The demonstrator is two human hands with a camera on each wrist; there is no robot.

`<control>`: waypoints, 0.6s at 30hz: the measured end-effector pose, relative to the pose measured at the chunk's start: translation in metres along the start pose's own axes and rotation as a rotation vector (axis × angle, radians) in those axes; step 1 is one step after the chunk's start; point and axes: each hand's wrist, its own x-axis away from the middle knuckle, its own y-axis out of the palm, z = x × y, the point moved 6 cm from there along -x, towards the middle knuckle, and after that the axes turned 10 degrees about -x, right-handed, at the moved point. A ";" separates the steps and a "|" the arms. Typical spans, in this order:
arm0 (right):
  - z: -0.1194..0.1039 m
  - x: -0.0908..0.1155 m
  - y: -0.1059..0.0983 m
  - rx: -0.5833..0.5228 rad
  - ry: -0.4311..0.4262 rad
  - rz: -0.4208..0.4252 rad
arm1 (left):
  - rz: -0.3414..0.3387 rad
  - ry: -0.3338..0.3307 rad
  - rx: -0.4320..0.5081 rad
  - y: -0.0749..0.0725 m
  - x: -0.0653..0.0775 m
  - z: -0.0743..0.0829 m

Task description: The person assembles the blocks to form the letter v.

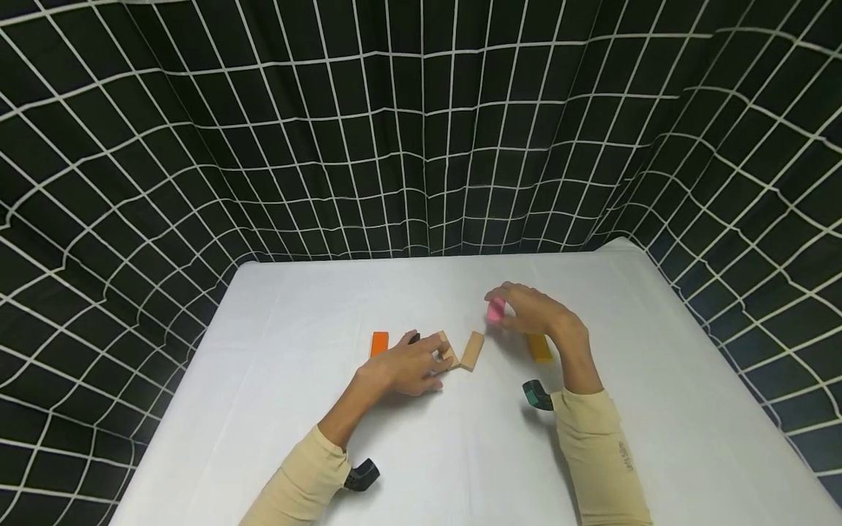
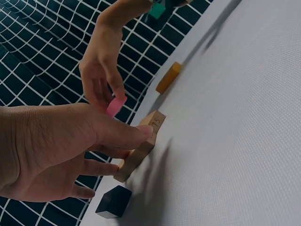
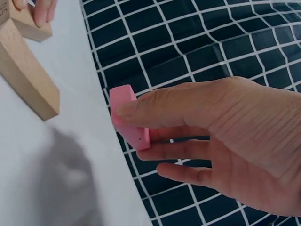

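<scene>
My left hand (image 1: 411, 365) pinches a plain wooden block (image 1: 447, 349) between thumb and fingers, low at the table surface. A second wooden block (image 1: 472, 351) stands beside it, and the two meet at their near ends in a V shape. In the right wrist view the second block (image 3: 30, 70) lies on the white cloth. Above the table, my right hand (image 1: 533, 310) holds a pink block (image 3: 131, 117) between thumb and fingers. Dark printed marks show on the wood near my left thumb in the left wrist view.
An orange block (image 1: 379, 342) lies left of my left hand. A black block (image 2: 113, 202) stands just beyond that hand's fingers. Under my right hand lies a yellow block (image 1: 539, 348). Dark curtains with a white grid (image 1: 421, 131) surround the white table (image 1: 316, 292).
</scene>
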 end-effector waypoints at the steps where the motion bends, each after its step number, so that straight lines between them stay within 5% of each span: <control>1: 0.000 -0.001 0.000 -0.010 0.004 0.006 | 0.000 0.002 0.000 0.000 0.000 0.000; 18: 0.010 -0.019 0.023 0.119 -0.001 0.024 | -0.012 -0.007 0.012 0.000 0.002 0.001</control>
